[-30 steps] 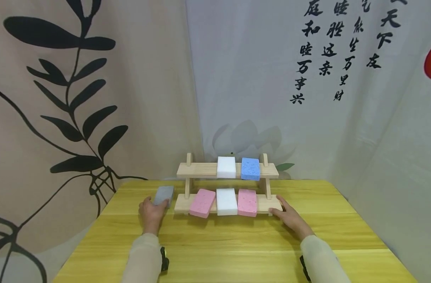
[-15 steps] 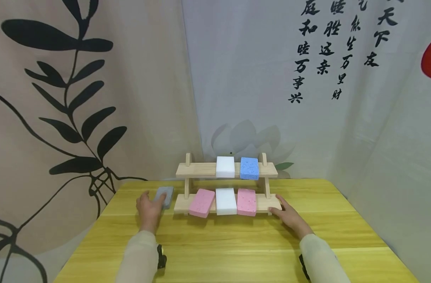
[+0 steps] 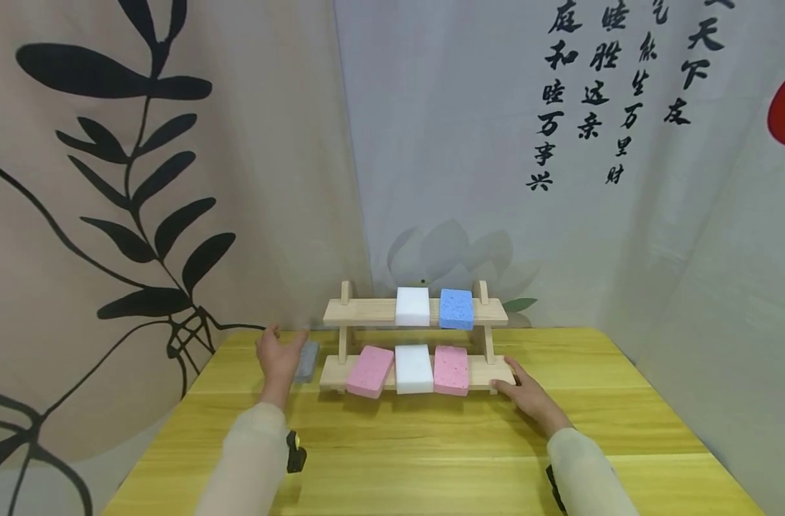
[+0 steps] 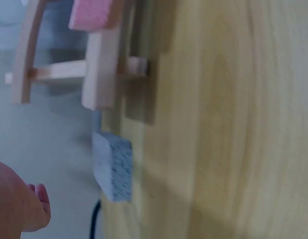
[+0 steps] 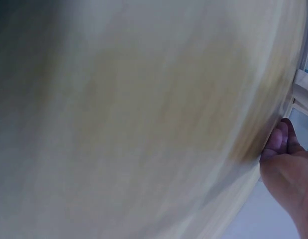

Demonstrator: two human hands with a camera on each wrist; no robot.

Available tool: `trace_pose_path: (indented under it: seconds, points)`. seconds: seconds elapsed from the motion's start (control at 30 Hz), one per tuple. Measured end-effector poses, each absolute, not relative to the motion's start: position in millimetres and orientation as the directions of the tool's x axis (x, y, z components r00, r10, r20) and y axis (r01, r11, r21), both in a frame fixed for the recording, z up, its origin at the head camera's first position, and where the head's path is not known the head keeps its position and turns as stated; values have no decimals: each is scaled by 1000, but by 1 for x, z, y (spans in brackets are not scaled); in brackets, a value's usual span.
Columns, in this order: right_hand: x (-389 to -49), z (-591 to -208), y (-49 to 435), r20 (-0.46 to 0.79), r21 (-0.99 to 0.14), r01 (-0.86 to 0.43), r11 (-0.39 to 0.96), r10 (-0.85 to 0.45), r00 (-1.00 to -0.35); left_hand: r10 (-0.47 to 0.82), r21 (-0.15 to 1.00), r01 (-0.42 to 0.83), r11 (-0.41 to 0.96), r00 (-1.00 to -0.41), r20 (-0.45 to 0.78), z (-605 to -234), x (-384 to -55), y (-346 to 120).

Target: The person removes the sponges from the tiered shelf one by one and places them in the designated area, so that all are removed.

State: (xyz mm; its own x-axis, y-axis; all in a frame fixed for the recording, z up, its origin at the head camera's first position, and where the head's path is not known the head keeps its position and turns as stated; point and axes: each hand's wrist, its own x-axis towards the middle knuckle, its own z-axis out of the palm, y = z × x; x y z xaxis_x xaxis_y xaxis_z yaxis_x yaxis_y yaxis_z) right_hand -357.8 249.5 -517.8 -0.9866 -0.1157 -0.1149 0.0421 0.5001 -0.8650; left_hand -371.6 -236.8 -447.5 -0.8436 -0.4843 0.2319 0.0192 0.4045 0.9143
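In the head view, a two-tier wooden rack [image 3: 360,311] stands on the table. A white sponge [image 3: 412,307] and a blue sponge [image 3: 456,309] sit on its upper board. Below them are a tilted pink sponge [image 3: 370,371], another white sponge [image 3: 414,369] and a second pink sponge [image 3: 451,370]. My left hand [image 3: 280,362], thumb and fingers spread and holding nothing, is beside a grey speckled sponge [image 3: 307,362] left of the rack. The left wrist view shows this hand [image 4: 17,204] apart from that sponge [image 4: 114,167]. My right hand [image 3: 531,401] grips the lower board's right end.
The wood-grain table [image 3: 392,459] reaches back to a hanging cloth [image 3: 276,179] printed with leaves and characters. The rack's back is close to the cloth. A dark strap device [image 3: 296,451] is on the left wrist.
My left hand has let go of the grey sponge and lifted away from it, fingers spreading. The sponge stays left of the rack. The right hand keeps its place on the board.
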Motion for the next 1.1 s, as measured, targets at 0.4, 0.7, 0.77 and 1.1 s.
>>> trace_pose_path:
  seconds: [0.4, 0.7, 0.77, 1.1]
  points:
    - [-349, -509, 247, -104, -848, 31, 529, -108, -989, -448, 941, 100, 322, -860, 245, -407, -382, -201]
    - [-350, -512, 246, -99, -848, 26, 529, -111, -989, -405, 914, 150, 376, -861, 309, -387, -387, -172]
    - [-349, -511, 246, -100, -847, 26, 531, -111, -989, -394, 912, 162, 377, -863, 316, -385, -388, -165]
    - [-349, -509, 244, -94, -847, 15, 531, -122, -988, -382, 911, 157, 382, -871, 311, -383, -393, -118]
